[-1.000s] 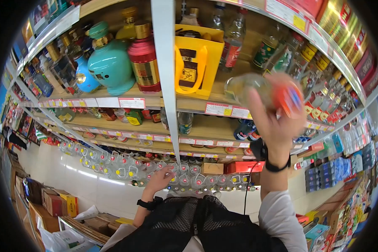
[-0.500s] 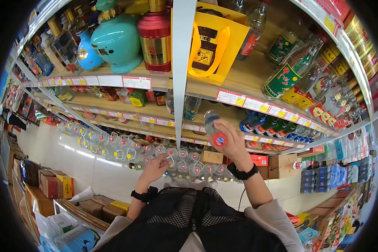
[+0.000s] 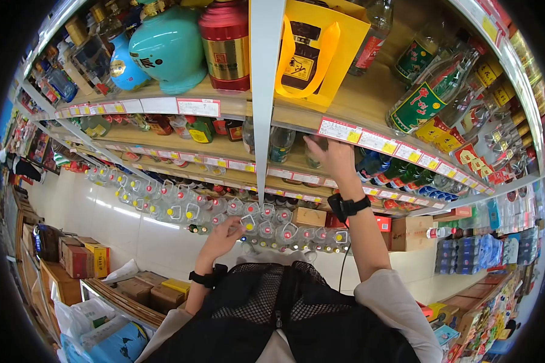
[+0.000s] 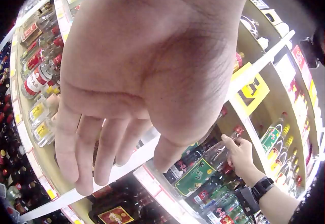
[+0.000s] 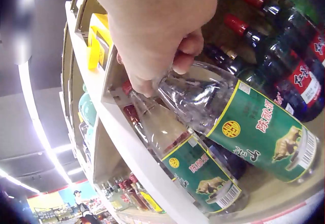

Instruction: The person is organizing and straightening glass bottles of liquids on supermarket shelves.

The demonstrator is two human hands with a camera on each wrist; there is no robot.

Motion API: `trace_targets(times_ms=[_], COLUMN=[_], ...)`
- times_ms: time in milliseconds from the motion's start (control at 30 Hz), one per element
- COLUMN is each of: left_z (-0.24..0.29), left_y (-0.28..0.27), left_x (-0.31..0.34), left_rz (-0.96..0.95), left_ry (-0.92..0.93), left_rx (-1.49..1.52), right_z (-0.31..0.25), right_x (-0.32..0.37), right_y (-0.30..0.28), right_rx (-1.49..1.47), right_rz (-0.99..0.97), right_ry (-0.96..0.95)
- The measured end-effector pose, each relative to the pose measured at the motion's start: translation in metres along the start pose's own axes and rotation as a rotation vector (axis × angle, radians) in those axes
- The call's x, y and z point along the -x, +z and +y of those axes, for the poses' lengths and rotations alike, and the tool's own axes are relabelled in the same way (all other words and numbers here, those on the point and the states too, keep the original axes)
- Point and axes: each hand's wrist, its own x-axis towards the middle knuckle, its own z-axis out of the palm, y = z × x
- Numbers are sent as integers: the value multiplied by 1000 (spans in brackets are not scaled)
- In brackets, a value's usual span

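Observation:
My right hand reaches in under the upper shelf's edge and grips a clear glass bottle by its neck. This bottle has a green label with a golden ox and stands tilted in the right wrist view. Close beside it on the lower shelf is a matching green-labelled bottle with a red cap. The left wrist view also shows the right hand at the bottle's neck. My left hand hangs in front of the lower shelves, holding nothing, its fingers extended and slightly bent.
A white shelf post stands between the two bays. Above, the upper shelf holds a yellow gift bag and green-labelled bottles. Red-capped dark bottles stand beside the gripped bottle. Large clear jugs crowd the floor below.
My right hand has brought the bottle from the upper shelf level down and into the shelf below. The head view has shifted slightly. My left hand has stayed low near the jugs.

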Motion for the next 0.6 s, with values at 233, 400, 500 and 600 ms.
trace_targets(times_ms=[233,400,500,600], left_z=[-1,-1,1,1], left_y=[2,1,1,1], left_x=[-2,-3,-3,-3], left_rz=[-10,-30,-26,-31], left_ry=[-5,-35,-40,-41], left_rx=[29,40,51,50], right_z=[7,5,5,3], right_x=[-4,-7,-9,-11], right_y=[15,20,21,19], right_rx=[-103,-155,-176,-183], right_rz=[-78,-103,-77,-72], right_ry=[271,340,329,325])
